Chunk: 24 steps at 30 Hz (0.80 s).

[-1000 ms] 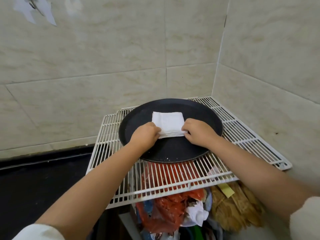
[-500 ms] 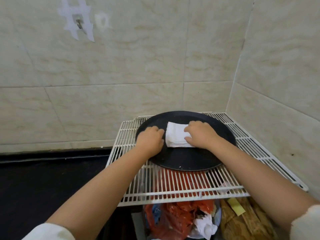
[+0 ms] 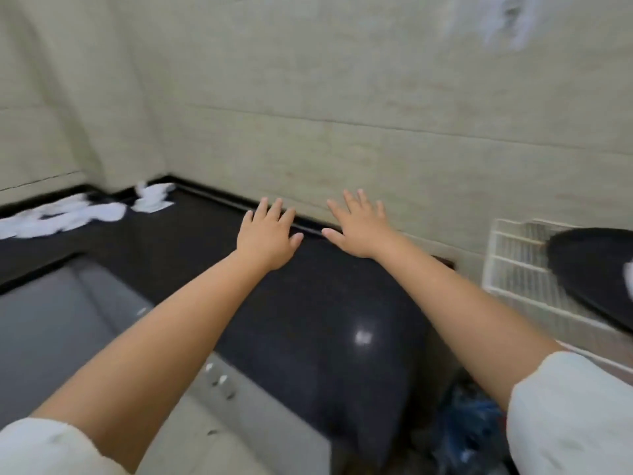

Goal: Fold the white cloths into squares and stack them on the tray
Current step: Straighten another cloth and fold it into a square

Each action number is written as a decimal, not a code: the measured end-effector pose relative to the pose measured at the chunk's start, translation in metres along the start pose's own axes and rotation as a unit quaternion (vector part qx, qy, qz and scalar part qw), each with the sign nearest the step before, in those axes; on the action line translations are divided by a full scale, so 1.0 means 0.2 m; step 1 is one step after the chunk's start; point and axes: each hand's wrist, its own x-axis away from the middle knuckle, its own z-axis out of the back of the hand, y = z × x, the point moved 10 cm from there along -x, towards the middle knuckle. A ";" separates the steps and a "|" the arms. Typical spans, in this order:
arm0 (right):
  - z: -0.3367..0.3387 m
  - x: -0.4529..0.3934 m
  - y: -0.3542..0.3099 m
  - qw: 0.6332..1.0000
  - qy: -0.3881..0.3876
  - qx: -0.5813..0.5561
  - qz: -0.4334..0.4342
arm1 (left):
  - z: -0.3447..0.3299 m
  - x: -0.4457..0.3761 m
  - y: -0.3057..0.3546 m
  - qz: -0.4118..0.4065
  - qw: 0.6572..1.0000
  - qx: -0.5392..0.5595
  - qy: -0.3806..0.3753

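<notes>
A person's two bare hands reach forward over a dark, glossy table (image 3: 329, 303), both empty with fingers spread straight. The left hand (image 3: 267, 234) hovers near the table's back edge; the right hand (image 3: 358, 226) is just beside it at 3 o'clock, its fingers reaching up in front of the tiled wall (image 3: 376, 97). White sleeves show at both lower corners of the frame. A loose heap of white cloths (image 3: 78, 214) lies on the table at 9 o'clock from the hands, well apart from them, blurred and stretching toward the wall corner. At 3 o'clock, cut by the frame's edge, the black tray (image 3: 589, 269) sits on a white wire rack (image 3: 513, 269); a sliver of white shows at the tray's right margin, too blurred to identify. A grey sink (image 3: 51, 337) drops away below the left forearm. A blurred blue shape lies low between table and rack.
</notes>
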 end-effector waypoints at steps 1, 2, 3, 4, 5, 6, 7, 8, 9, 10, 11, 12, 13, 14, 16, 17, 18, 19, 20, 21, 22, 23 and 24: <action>-0.03 -0.05 -0.21 1.000 -0.002 -0.001 0.025 | -0.01 0.07 -0.20 0.027 1.000 -0.005 -0.007; -0.06 -0.09 -0.41 0.999 -0.005 -0.002 0.050 | -0.03 0.15 -0.39 0.053 0.998 -0.011 -0.015; -0.09 -0.12 -0.61 0.997 -0.010 -0.004 0.075 | -0.04 0.23 -0.58 0.079 0.996 -0.017 -0.021; -0.13 -0.15 -0.80 0.995 -0.017 -0.004 0.100 | -0.05 0.31 -0.76 0.106 0.994 -0.023 -0.029; -0.17 -0.18 -0.99 0.992 -0.025 -0.003 0.125 | -0.07 0.39 -0.93 0.134 0.990 -0.026 -0.038; -0.20 -0.20 -1.17 0.988 -0.032 -0.003 0.148 | -0.07 0.47 -1.10 0.162 0.985 -0.028 -0.046; -0.24 -0.23 -1.33 0.985 -0.038 -0.003 0.170 | -0.08 0.55 -1.26 0.189 0.980 -0.029 -0.051; -0.26 -0.25 -1.49 0.981 -0.042 -0.005 0.190 | -0.07 0.63 -1.41 0.215 0.975 -0.029 -0.053; -0.28 -0.28 -1.64 0.977 -0.045 -0.009 0.209 | -0.06 0.70 -1.55 0.239 0.969 -0.030 -0.052; -0.29 -0.31 -1.78 0.973 -0.046 -0.013 0.227 | -0.05 0.76 -1.69 0.262 0.963 -0.031 -0.047; -0.31 -0.34 -1.92 0.968 -0.047 -0.014 0.245 | -0.04 0.83 -1.82 0.284 0.957 -0.031 -0.043; -0.32 -0.38 -2.06 0.964 -0.048 -0.014 0.262 | -0.04 0.89 -1.95 0.305 0.951 -0.032 -0.042; -0.34 -0.41 -2.18 0.960 -0.048 -0.013 0.277 | -0.04 0.95 -2.07 0.323 0.945 -0.033 -0.044; -0.35 -0.45 -2.31 0.955 -0.047 -0.013 0.292 | -0.05 1.00 -2.19 0.340 0.939 -0.035 -0.045; -0.38 -0.53 -2.56 0.945 -0.045 -0.015 0.323 | -0.08 1.08 -2.44 0.371 0.927 -0.041 -0.047; -0.40 -0.58 -2.66 0.940 -0.043 -0.015 0.337 | -0.10 1.10 -2.55 0.383 0.921 -0.046 -0.048; -0.42 -0.64 -2.77 0.935 -0.039 -0.015 0.352 | -0.12 1.11 -2.67 0.393 0.916 -0.053 -0.051; -0.43 -0.71 -2.87 0.930 -0.033 -0.014 0.365 | -0.14 1.10 -2.78 0.401 0.912 -0.061 -0.056; -0.44 -0.80 -2.96 0.926 -0.023 -0.014 0.377 | -0.16 1.08 -2.90 0.408 0.909 -0.068 -0.060; -0.44 -0.90 -3.05 0.923 -0.011 -0.014 0.384 | -0.16 1.05 -3.02 0.413 0.905 -0.074 -0.063; -0.45 -1.02 -3.13 0.921 -0.001 -0.013 0.388 | -0.17 1.00 -3.15 0.419 0.903 -0.077 -0.064; -0.45 -1.14 -3.21 0.921 0.005 -0.011 0.390 | -0.16 0.94 -3.27 0.423 0.901 -0.078 -0.063; -0.46 -1.25 -3.28 0.921 0.005 -0.008 0.390 | -0.16 0.88 -3.39 0.426 0.899 -0.078 -0.062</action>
